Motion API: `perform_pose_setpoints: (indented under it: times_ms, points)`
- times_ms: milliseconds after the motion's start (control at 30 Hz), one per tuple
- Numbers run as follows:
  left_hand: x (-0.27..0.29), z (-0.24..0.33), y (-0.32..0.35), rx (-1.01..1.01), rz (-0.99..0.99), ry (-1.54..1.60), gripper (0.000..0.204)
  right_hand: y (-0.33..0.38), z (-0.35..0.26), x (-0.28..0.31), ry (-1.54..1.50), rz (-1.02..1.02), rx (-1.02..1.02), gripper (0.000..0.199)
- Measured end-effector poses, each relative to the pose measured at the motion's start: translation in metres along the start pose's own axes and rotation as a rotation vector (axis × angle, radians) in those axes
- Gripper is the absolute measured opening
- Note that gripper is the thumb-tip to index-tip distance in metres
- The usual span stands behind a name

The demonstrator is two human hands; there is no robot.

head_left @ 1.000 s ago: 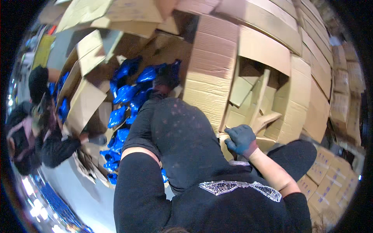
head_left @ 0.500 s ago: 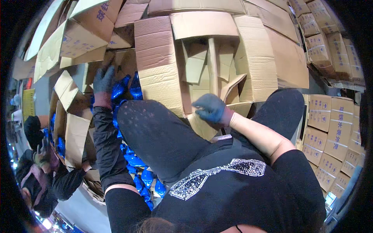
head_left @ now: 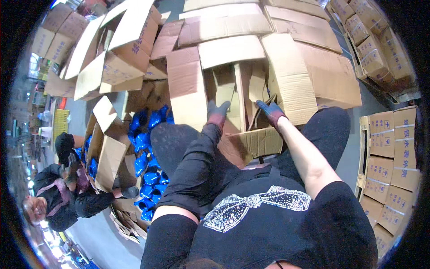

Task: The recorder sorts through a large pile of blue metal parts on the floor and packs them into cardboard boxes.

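Note:
An open cardboard box point(head_left: 186, 85) stands between my knees, its flaps folded out. Upright inside it is a long cardboard partition point(head_left: 240, 89). My left hand point(head_left: 217, 115), in a grey glove with a dark red cuff, reaches over the box's near left part, thumb and fingers apart and nothing visible in them. On the other side of the partition, my gloved right hand point(head_left: 272, 114) grips a bent cardboard divider point(head_left: 263, 110); part of the divider is hidden by the hand. Shiny blue metal-looking castings point(head_left: 144, 142) lie piled left of my knee.
A co-worker point(head_left: 58, 193) sits at the left by another open box point(head_left: 109, 159) holding blue castings. More open cartons point(head_left: 130, 49) stand at the far left, with closed boxes point(head_left: 226, 27) behind. Strapped cartons point(head_left: 380, 166) are stacked on pallets at right. Flattened cardboard point(head_left: 125, 222) lies on the floor.
My left hand has moved right, from the blue castings to the box. My right hand has shifted from the box's near edge to the bent divider. The view has shifted too.

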State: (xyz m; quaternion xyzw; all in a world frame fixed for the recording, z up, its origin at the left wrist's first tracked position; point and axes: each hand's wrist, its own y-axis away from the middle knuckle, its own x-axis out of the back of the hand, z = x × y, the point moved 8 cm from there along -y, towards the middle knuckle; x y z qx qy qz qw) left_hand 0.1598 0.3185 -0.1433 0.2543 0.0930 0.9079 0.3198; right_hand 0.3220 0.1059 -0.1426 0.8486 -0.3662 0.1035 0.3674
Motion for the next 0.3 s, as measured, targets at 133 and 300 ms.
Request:
perform_pose_setpoints:
  times_ms: [133,300]
  points:
    - [-0.053,0.005,0.001,0.069,0.002,0.006,0.101,-0.030,0.026,0.031,-0.006,0.178,0.107,0.043]
    - [-0.031,-0.028,-0.018,0.125,0.105,-0.073,0.106,-0.001,-0.048,0.035,-0.026,0.287,0.246,0.033]
